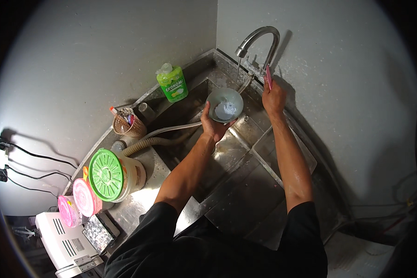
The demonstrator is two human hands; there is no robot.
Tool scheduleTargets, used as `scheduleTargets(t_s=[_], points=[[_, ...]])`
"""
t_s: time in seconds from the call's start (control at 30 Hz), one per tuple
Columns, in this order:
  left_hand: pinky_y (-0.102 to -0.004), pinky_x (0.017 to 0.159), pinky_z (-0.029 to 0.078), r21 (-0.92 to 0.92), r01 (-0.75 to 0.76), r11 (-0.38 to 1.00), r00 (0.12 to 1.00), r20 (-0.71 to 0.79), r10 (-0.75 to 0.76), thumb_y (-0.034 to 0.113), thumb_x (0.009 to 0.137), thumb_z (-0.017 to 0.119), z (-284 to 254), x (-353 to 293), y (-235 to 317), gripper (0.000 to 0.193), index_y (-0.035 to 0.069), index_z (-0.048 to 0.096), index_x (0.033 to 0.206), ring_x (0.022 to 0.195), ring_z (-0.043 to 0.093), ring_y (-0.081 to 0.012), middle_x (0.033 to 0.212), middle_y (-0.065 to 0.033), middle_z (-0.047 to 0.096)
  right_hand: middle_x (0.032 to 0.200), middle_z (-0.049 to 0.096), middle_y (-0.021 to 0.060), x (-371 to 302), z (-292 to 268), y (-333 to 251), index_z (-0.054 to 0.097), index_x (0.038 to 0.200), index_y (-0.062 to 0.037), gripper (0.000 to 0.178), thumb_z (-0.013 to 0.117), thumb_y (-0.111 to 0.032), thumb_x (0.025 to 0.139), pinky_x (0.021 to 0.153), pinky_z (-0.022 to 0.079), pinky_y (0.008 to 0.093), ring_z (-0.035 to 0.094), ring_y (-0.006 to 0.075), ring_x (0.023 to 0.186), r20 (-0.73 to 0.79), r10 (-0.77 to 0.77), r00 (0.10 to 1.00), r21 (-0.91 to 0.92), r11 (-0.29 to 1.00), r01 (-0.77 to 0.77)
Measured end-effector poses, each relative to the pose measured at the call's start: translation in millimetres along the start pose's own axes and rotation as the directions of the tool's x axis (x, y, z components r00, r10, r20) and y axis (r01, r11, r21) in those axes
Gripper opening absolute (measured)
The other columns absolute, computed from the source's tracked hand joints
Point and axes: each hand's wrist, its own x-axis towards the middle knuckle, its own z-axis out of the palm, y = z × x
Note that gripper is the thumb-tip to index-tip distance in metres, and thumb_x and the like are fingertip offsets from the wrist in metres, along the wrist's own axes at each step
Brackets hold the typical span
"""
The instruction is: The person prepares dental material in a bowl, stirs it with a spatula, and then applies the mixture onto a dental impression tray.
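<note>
My left hand [213,125] grips a small, pale, translucent bowl [210,103] from below and the side, over the metal sink. A lump of white paste or powder [226,110] lies in the bowl. My right hand [274,97] is closed on a flat pink tool [268,76] that points upward; its exact kind does not show. That hand is beside the base of the curved metal faucet [274,39]; whether it touches the tap is hidden. From the spout a thin stream of water [238,69] falls behind the bowl.
A green soap bottle [172,83] stands on the sink's back ledge. To its left are a woven cup of tools [127,125], a ribbed hose [157,142], a green-lidded tub [107,173] and pink-lidded tubs [85,197]. A white machine [65,241] and wall-plugged cables [41,157] are at far left.
</note>
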Motion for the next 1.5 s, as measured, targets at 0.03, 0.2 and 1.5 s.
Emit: scheduleTargets(t_s=[0.03, 0.2, 1.5], points=[[-0.0519, 0.106, 0.037, 0.01, 0.0, 1.0, 1.0, 0.006, 0.0, 0.07, 0.08, 0.056, 0.7, 0.2, -0.2, 0.086, 0.017, 0.037, 0.145, 0.133, 0.04, -0.033, 0.147, -0.0114, 0.039, 0.078, 0.067, 0.0226, -0.5, 0.3, -0.2, 0.07, 0.095, -0.0032, 0.021, 0.062, -0.023, 0.093, 0.061, 0.05, 0.0482, 0.066, 0.0423, 0.072, 0.001, -0.001, 1.0, 0.001, 1.0, 0.001], [-0.0522, 0.105, 0.038, 0.023, -0.004, 1.0, 1.0, 0.028, 0.004, 0.07, 0.079, 0.057, 6.3, 0.2, -1.2, 0.088, 0.017, 0.036, 0.145, 0.132, 0.041, -0.0332, 0.146, -0.0116, 0.04, 0.08, 0.068, 0.0218, -1.4, 2.9, 4.7, 0.07, 0.097, -0.0041, 0.02, 0.062, -0.022, 0.093, 0.062, 0.051, 0.0476, 0.066, 0.0415, 0.074, 0.015, 0.017, 1.0, 0.029, 0.999, -0.017], [-0.0525, 0.09, 0.051, -0.173, 0.037, 0.984, 0.994, -0.095, -0.054, 0.068, 0.088, 0.045, -81.6, -217.2, -6.1, 0.075, 0.01, 0.048, 0.136, 0.118, 0.055, -0.0331, 0.134, -0.0142, 0.051, 0.075, 0.068, 0.0165, -151.0, -104.8, -179.9, 0.069, 0.094, 0.002, 0.013, 0.067, -0.003, 0.082, 0.061, 0.053, 0.0392, 0.069, 0.0287, 0.069, 0.834, -0.46, 0.304, 0.322, 0.853, 0.41]])
